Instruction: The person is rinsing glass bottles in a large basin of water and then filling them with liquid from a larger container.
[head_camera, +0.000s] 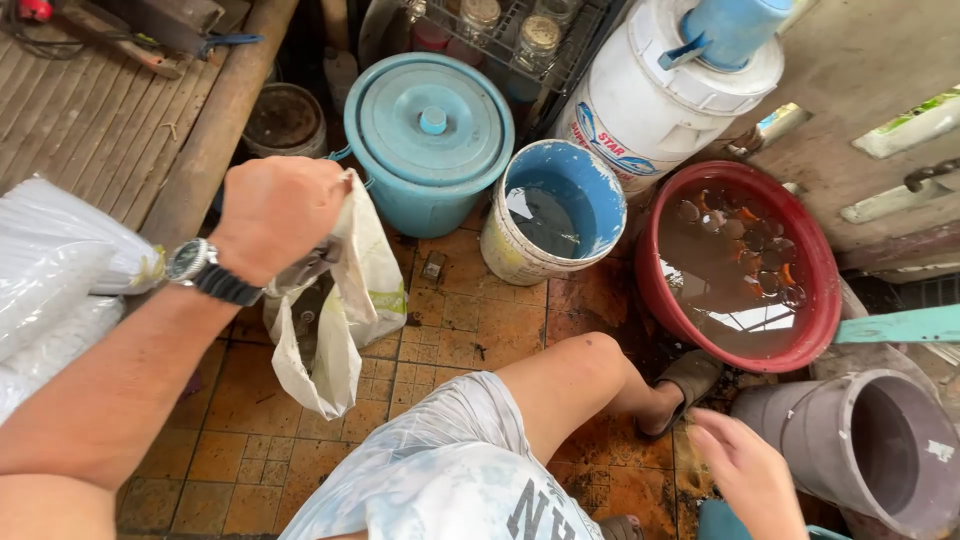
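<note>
Left hand (272, 215) grip closed on white sack (335, 300); right hand (750, 478) open near grey bucket (870, 450).

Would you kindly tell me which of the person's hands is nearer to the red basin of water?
The right hand. It hovers open just below the red basin, near the grey bucket. The left hand is far across the floor, gripping the white bag.

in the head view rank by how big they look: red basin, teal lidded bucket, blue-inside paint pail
1. red basin
2. teal lidded bucket
3. blue-inside paint pail
All three stand at a similar distance, so the order looks safe.
</note>
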